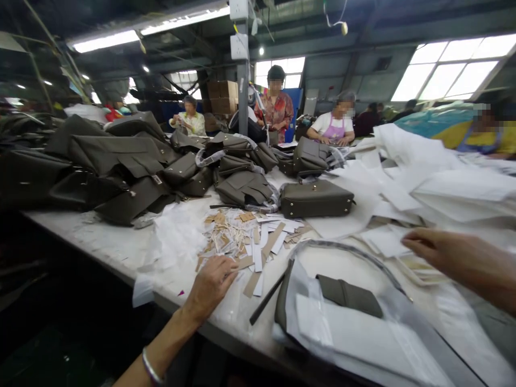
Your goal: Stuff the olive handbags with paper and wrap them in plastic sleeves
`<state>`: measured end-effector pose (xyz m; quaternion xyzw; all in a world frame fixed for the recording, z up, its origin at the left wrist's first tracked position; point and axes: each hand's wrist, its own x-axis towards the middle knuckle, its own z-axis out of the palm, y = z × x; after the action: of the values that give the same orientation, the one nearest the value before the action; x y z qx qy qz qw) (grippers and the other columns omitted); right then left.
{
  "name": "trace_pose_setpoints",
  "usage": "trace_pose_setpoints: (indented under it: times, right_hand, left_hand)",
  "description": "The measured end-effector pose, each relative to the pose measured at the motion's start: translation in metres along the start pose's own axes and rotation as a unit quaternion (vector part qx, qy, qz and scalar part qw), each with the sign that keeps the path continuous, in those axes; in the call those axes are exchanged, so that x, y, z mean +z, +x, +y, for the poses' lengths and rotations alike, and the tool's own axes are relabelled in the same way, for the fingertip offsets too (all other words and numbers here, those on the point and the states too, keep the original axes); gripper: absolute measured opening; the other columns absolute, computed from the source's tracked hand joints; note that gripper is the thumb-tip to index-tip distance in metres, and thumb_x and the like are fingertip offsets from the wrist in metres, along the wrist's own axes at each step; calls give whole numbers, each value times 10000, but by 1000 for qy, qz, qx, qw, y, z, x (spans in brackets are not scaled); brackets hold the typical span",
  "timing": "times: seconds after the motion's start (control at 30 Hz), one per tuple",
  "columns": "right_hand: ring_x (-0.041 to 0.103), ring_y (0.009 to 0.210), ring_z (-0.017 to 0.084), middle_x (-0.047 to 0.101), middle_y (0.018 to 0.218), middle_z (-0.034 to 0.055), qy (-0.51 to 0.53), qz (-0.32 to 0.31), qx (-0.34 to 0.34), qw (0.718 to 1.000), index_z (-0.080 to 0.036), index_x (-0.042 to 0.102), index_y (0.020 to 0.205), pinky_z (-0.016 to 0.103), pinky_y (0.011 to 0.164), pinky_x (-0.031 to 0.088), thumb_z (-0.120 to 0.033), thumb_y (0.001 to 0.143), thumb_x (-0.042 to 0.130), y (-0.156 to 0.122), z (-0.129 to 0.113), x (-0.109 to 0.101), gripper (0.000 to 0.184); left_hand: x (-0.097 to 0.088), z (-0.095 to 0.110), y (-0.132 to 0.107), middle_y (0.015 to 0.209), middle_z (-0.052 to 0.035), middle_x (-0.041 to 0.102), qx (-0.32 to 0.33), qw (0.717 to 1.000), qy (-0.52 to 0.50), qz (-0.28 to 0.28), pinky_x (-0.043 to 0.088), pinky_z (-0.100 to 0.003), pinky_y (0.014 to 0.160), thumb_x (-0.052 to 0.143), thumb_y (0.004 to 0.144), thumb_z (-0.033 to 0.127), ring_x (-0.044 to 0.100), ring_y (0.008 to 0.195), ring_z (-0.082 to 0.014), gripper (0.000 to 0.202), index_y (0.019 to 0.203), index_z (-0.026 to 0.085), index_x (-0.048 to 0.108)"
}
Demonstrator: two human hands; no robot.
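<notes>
My left hand (212,282) is at the near side of a heap of scraps, with its fingers bent and drawn together. A cardboard strip (244,263) lies right at its fingertips; whether they grip it is unclear. My right hand (429,246) reaches in from the right, slightly blurred, fingers extended leftward and nothing visible in them. Below it is a shallow pale tray (419,270), with white sheets (385,240) just left. Between my hands lies a dark bag (283,298) with white wrapping (355,328), a dark flap piece (350,295) and a wrapped handle (355,247).
Dark olive bags (116,156) are piled along the table's far left and middle. One bag (317,199) rests on its side, its base studs showing. Crumpled white tissue (175,231) lies left of the scraps, large white sheets (435,161) at right. Several people work beyond the table.
</notes>
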<state>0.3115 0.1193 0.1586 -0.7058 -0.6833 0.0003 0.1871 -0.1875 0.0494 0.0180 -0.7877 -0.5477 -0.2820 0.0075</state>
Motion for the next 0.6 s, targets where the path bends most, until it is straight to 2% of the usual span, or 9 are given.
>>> trace_pose_setpoints:
  times: [0.03, 0.1, 0.17, 0.23, 0.33, 0.43, 0.5, 0.6]
  right_hand:
    - [682, 669, 184, 769, 829, 73, 13, -55, -45, 997, -258, 781, 802, 327, 683, 462, -317, 850, 666, -16, -17, -2, 138]
    - [704, 937, 216, 760, 1050, 57, 70, -110, -109, 985, -283, 762, 1000, 330, 851, 511, -414, 932, 548, -52, -51, 0, 260]
    - [661, 1107, 247, 707, 1220, 54, 99, -100, -166, 976, -302, 704, 1177, 384, 962, 519, -456, 944, 521, -90, -79, 10, 334]
    - [563, 1270, 285, 612, 1375, 66, 85, -94, -221, 967, -303, 605, 1337, 472, 1080, 453, -447, 924, 569, -121, -93, 28, 439]
    - [416, 1400, 322, 455, 1520, 70, 42, -125, -264, 956, -302, 441, 1478, 570, 1165, 325, -460, 900, 617, -151, -95, 63, 624]
    - [377, 1418, 347, 396, 1549, 82, 21, -178, -273, 945, -285, 390, 1506, 601, 1168, 301, -495, 854, 674, -163, -89, 92, 742]
    - [355, 1427, 358, 373, 1556, 96, 15, -200, -267, 943, -259, 382, 1511, 608, 1177, 275, -478, 824, 710, -164, -87, 100, 793]
    - [349, 1429, 358, 374, 1552, 104, 30, -230, -256, 938, -234, 410, 1498, 612, 1178, 261, -531, 844, 668, -159, -89, 94, 763]
  left_hand:
    - [6, 5, 5, 1035, -61, 686, 1, 1000, 11, -22, 503, -376, 911, 561, 923, 212, 628, 1008, -225, 147, 1026, 223, 667]
    - [16, 11, 12, 1077, -63, 679, -3, 996, 45, -74, 489, -396, 923, 601, 891, 187, 616, 1036, -243, 190, 1068, 222, 662]
    - [21, 14, 18, 1100, -66, 673, -6, 988, 89, -122, 482, -405, 917, 625, 876, 180, 608, 1049, -257, 234, 1104, 223, 654]
    - [23, 15, 21, 1098, -77, 673, -2, 981, 124, -149, 482, -408, 899, 622, 886, 190, 609, 1042, -266, 241, 1124, 216, 649]
    - [20, 18, 25, 1052, -99, 679, 8, 976, 150, -160, 488, -412, 870, 589, 911, 189, 622, 1004, -280, 200, 1098, 194, 661]
    - [18, 24, 29, 973, -115, 685, 18, 972, 162, -171, 504, -400, 833, 539, 906, 103, 646, 944, -283, 199, 1041, 162, 672]
    - [18, 29, 32, 919, -122, 688, 25, 968, 169, -184, 517, -381, 795, 492, 888, 32, 663, 899, -275, 239, 1001, 142, 671]
    - [19, 33, 39, 868, -119, 686, 33, 963, 177, -202, 530, -348, 757, 470, 881, 11, 677, 849, -250, 239, 954, 134, 663]
